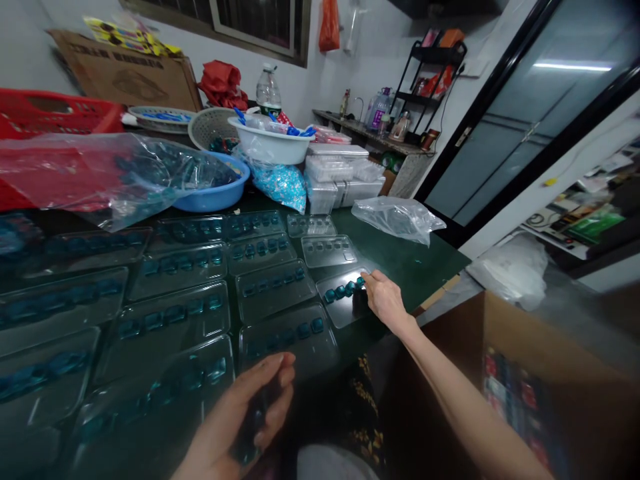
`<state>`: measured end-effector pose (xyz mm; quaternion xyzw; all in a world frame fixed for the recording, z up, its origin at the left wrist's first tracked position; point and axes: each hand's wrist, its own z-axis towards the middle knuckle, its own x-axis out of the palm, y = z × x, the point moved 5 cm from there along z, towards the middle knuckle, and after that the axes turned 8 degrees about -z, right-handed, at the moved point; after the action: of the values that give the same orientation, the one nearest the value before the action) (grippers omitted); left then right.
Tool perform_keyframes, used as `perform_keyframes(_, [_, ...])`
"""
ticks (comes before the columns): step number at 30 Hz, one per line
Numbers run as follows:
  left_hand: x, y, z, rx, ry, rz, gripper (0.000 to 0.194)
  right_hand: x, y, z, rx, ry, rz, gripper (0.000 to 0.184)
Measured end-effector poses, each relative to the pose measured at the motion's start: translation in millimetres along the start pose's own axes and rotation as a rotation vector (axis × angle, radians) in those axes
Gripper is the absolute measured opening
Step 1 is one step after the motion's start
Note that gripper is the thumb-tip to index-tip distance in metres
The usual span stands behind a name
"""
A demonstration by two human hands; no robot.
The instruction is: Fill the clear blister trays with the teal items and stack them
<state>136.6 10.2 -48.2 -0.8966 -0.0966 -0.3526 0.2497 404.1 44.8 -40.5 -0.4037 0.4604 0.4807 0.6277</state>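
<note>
The right hand (386, 301) pinches the end teal cube (361, 282), fingertips together, in a row lying on a clear plastic tray (340, 318) atop the dark green table (417, 260); the left hand (235, 407) hangs loosely half-curled, whether gripping anything I cannot tell

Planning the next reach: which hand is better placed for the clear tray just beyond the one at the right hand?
Probably the right hand: it is at the row of teal pieces just short of that clear tray. The left hand is lower in view and farther off, fingers curled.
</note>
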Motion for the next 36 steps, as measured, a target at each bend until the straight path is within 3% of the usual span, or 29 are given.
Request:
perform_keyframes(15, [1.2,2,0,0.023,0.029,0.018,0.018,8,8,8,-0.056,0.09,-0.062,0.022])
perform_keyframes(18, [1.5,2,-4,0.042,0.022,0.019,0.018,1,11,6,-0.06,0.109,-0.084,0.019])
perform_keyframes(21, [-2.0,1,-8,0.043,0.027,0.006,0.017,-14,10,1,-0.054,0.081,-0.092,0.037])
perform_keyframes(23, [-4.2,1,-10,0.044,0.039,0.002,0.016,-25,11,-2,-0.054,0.046,-0.087,0.04])
perform_keyframes(29, [-4.9,1,-10,0.077,0.0,0.017,0.019,-34,27,10,-0.347,0.091,-0.058,0.024])
perform_keyframes(36, [-1.8,1,-10,0.071,0.039,0.016,0.017,-25,21,27,-0.506,0.148,-0.017,0.015])
